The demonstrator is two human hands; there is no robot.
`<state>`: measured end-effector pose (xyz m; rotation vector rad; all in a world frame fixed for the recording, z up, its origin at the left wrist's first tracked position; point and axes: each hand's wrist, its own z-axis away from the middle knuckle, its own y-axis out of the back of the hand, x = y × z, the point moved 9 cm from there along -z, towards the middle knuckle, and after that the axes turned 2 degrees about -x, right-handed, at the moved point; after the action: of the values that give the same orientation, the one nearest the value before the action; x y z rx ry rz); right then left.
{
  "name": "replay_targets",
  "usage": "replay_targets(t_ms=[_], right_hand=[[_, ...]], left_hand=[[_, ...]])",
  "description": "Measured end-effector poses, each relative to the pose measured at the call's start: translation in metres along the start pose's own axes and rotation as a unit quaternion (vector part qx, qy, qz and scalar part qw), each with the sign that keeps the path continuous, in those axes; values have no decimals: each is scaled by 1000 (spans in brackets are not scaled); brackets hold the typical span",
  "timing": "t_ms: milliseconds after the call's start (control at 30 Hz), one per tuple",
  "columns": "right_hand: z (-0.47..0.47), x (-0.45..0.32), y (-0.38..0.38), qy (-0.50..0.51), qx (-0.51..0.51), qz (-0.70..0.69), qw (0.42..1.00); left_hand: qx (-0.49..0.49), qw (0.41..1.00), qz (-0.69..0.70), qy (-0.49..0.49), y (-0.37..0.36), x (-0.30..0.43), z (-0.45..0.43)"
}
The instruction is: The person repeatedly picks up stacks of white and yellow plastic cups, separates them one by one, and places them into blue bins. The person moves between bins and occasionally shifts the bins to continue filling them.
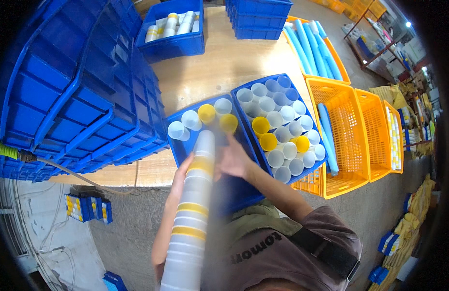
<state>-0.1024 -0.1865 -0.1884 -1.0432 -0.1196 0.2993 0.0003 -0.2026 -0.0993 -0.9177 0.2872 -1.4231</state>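
A long stack of nested translucent white cups (190,214), with a few yellow ones among them, leans up from the bottom of the view. My left hand (183,170) is wrapped around its upper part. Close to the stack's right side is my right hand (234,157), blurred, over a blue crate (179,151). Whether it grips anything is unclear. Inside this crate, white cups (176,130) and yellow cups (206,114) stand mouth up along the far side. A second blue crate (239,140), touching it on the right, is filled with upright white and yellow cups.
Stacked blue crates (82,91) rise high at left. A crate of cup stacks (170,43) and more blue crates (260,22) sit at the back of the wooden table (217,69). Yellow baskets (340,142) line the right, some holding light blue rolls (311,47). A hose (75,176) crosses lower left.
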Motion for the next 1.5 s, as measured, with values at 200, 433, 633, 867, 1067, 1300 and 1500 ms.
replay_targets(t_ms=[200,433,633,867,1067,1300,1500], right_hand=[[-6,2,-19,120,-15,186,975],[-23,34,-21,13,-35,248,968],[-29,58,-15,-31,-52,64,996],[-34,64,-2,31,-20,196,980],[-1,62,-6,-5,-35,132,991],[45,23,38,86,134,-27,987],[39,34,9,107,22,213,971]], left_hand=[[-9,996,-45,75,20,-13,7],[6,996,29,83,40,-14,19],[15,999,12,31,32,-13,52],[36,996,49,63,41,-21,65],[15,994,-11,106,35,-28,57],[-37,992,18,118,17,-38,41],[-24,987,-16,156,31,-47,56]])
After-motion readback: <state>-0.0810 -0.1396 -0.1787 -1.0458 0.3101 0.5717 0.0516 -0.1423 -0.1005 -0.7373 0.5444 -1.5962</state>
